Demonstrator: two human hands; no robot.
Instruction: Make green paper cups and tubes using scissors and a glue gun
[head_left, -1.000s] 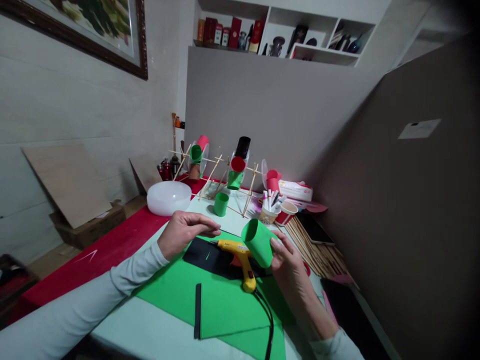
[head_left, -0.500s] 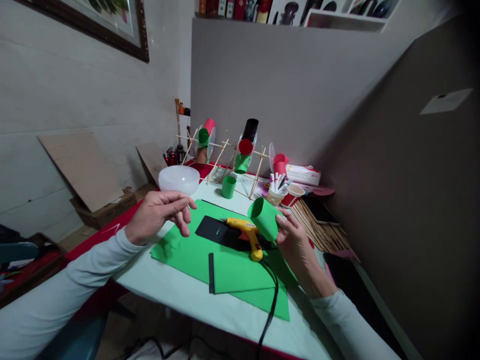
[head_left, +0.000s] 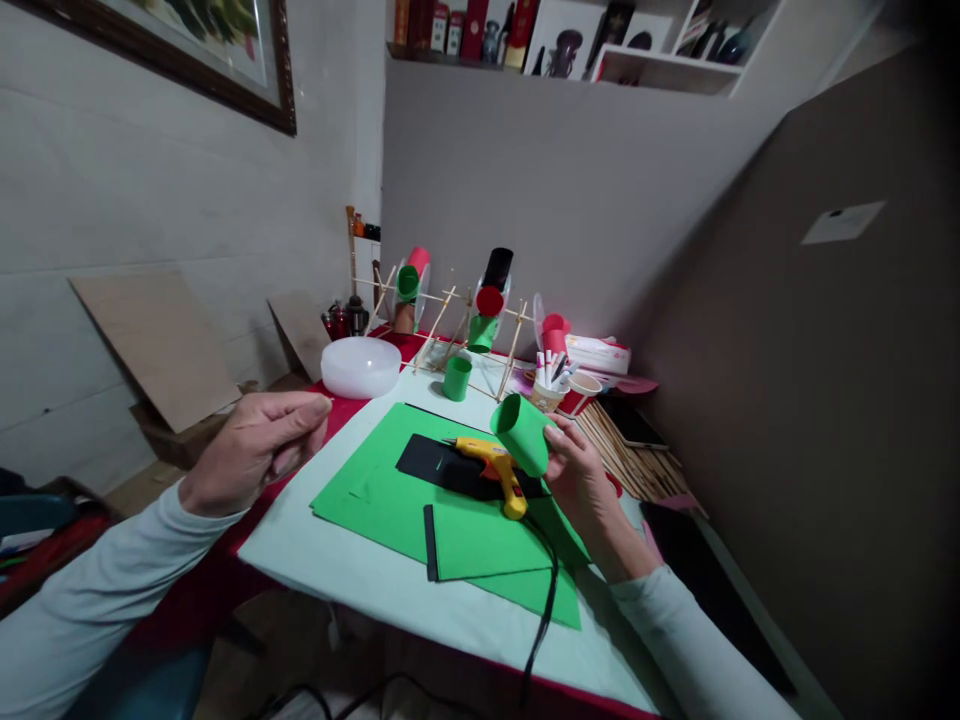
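Note:
My right hand [head_left: 581, 470] grips a green paper tube [head_left: 523, 433] by its right end, tilted, with its open end facing up and left. Off to the left, my left hand [head_left: 262, 445] hovers near the table's left edge, its thumb and fingers pressed together. Whatever they may pinch is too small to make out. Below the tube, a yellow hot glue gun [head_left: 495, 470] lies on a black paper strip [head_left: 427, 465]. Under these is a large green sheet [head_left: 360, 490], with a smaller green piece [head_left: 487, 545] and a narrow black strip [head_left: 430, 543] on it.
Another green tube [head_left: 457, 379] stands behind the sheet. Farther back, stick frames [head_left: 442, 320] carry wheels with coloured tubes. A translucent bowl [head_left: 360, 367] sits at left; a cup of markers [head_left: 550, 390] and wooden sticks [head_left: 637, 455] are at right. The gun's black cord [head_left: 550, 600] hangs over the front edge.
My left hand has moved left and away from the tube, fingers drawn closer together. My right hand still holds the green tube, nearly in place. The view has tilted up slightly.

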